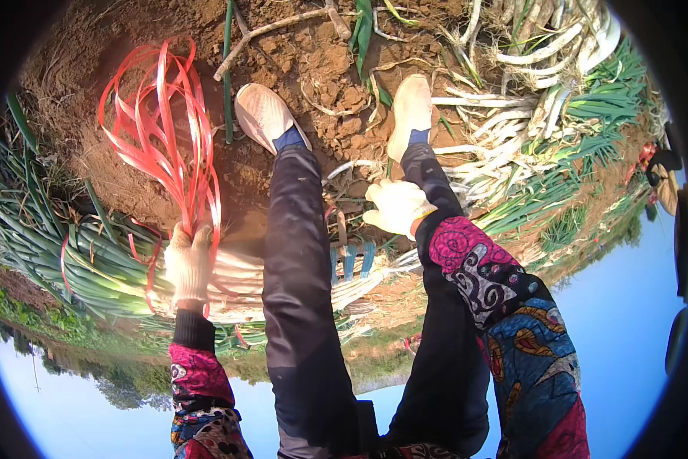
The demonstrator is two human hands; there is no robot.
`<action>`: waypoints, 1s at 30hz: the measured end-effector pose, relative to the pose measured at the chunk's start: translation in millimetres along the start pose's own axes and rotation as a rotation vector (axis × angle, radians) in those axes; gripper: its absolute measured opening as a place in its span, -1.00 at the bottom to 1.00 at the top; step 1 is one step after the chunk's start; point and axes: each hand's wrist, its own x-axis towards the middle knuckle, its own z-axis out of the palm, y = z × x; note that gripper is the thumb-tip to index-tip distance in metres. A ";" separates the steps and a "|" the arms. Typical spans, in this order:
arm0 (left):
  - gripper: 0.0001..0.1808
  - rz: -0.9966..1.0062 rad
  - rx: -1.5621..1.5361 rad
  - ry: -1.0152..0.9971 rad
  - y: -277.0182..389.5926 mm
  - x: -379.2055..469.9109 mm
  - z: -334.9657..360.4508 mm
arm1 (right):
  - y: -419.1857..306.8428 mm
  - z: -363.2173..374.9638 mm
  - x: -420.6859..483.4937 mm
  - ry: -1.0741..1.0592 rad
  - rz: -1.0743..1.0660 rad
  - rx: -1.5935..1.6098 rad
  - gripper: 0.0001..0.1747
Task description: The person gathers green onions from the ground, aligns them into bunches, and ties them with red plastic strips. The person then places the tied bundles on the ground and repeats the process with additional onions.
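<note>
My left hand (188, 261), in a cream knit glove, grips a bunch of red plastic tying ribbon (172, 126). The long loops spread over bare soil. Below that hand lies a large bundle of long green onions (97, 269), with red ribbon around its leaves and its white stalks running behind my left leg. My right hand (400, 205), gloved too, hovers by my right shin; its thumb and fingers are apart and nothing shows in it, though its palm side is hidden. Near it lie loose green onions (504, 143) with white stalks and roots.
A blue-tined fork tool (349, 263) with a wooden handle lies between my legs. My shoes (266, 115) stand on clumpy soil (332, 74) strewn with a dry forked stick (275, 26). More onions (556, 40) are heaped at the upper right. Part of another person (662, 178) shows at the right edge.
</note>
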 end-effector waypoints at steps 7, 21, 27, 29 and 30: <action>-0.59 -0.210 0.197 -0.039 -102.7 -26.1 74.3 | -25.6 153.2 53.5 -0.429 0.024 -0.198 -0.47; -0.53 -0.244 0.356 -0.117 -117.0 -71.0 96.7 | -59.7 236.7 17.1 -0.119 0.172 -0.017 -0.78; -0.53 -0.123 0.836 -0.285 -136.2 -64.2 101.0 | -38.1 184.8 -84.3 -0.286 0.237 0.030 -0.72; -0.53 -0.074 0.938 -0.312 -142.1 -62.5 104.4 | -33.3 168.7 -96.1 -0.227 0.193 0.005 -0.71; -0.53 -0.054 0.972 -0.315 -143.5 -64.1 105.0 | -31.3 158.3 -93.1 -0.194 0.143 -0.006 -0.71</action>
